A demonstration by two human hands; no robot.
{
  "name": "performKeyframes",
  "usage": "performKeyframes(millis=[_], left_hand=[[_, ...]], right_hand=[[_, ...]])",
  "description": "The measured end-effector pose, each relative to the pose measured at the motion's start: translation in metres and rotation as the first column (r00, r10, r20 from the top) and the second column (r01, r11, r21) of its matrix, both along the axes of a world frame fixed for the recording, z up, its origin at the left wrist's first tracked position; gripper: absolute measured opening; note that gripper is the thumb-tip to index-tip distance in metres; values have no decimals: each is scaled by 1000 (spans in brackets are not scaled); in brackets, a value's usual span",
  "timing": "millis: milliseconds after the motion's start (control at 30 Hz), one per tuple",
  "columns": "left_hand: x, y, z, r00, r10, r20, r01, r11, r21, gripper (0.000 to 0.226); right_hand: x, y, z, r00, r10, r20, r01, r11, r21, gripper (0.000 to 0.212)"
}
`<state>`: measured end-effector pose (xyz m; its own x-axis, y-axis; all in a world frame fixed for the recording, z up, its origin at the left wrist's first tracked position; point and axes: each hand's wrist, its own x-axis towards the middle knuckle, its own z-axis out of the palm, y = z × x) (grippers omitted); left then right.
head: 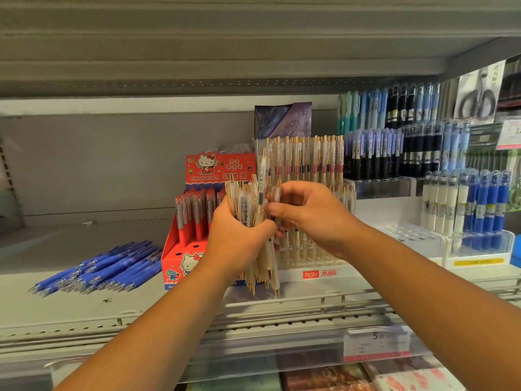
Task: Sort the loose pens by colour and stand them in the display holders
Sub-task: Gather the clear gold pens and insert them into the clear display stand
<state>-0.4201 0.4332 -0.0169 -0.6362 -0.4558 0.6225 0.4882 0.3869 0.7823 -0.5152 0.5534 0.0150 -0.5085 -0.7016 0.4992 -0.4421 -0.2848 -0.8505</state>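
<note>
left hand (236, 238) grips the cream pens (244, 206) upright; right hand (310, 218) pinches the raised pen (261, 176), just left of its thumb.

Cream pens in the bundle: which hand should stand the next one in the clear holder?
Probably the right. The left hand grips the whole bundle of cream pens, so it is occupied. The right hand pinches pens near the bundle's top and is directly in front of the clear holder.
</note>
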Motion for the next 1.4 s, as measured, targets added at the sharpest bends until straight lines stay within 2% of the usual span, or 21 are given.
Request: performKeyframes(millis=[200,333,467,633,800,1067,1133,1233,1333,1400], left_hand=[[0,-1,0,998,64,18,-64,998,19,45],[0,-4,1,992,120,30,-121,992,32,47],[0,-3,1,990,135,47,-138,989,54,50],[1,-3,2,986,150,68,-155,985,80,48],[1,-2,2,987,140,78,-147,985,93,48],[1,-2,2,990,129,58,-133,989,67,44],[2,-2,2,990,129,62,-132,990,58,46],[3,-2,2,989,131,67,-133,990,40,45],[3,-2,2,989,131,66,-134,990,38,44],[3,-1,2,990,129,63,-131,991,38,43]], right_hand=[[-3,3,0,985,-141,-101,134,988,-70,12],[-6,5,5,961,-269,-62,256,952,-168,15],[-18,15,12,880,-465,-93,430,865,-260,36],[-36,21,13,762,-623,-177,572,775,-267,32],[-44,15,6,724,-647,-239,612,762,-211,28],[-48,15,-6,647,-656,-389,641,744,-188,55],[-46,15,-7,630,-632,-451,624,758,-191,52],[-47,12,-10,629,-561,-538,607,787,-112,38],[-50,10,-13,638,-521,-566,609,792,-43,32],[-50,11,-15,610,-517,-600,620,784,-44,31]])
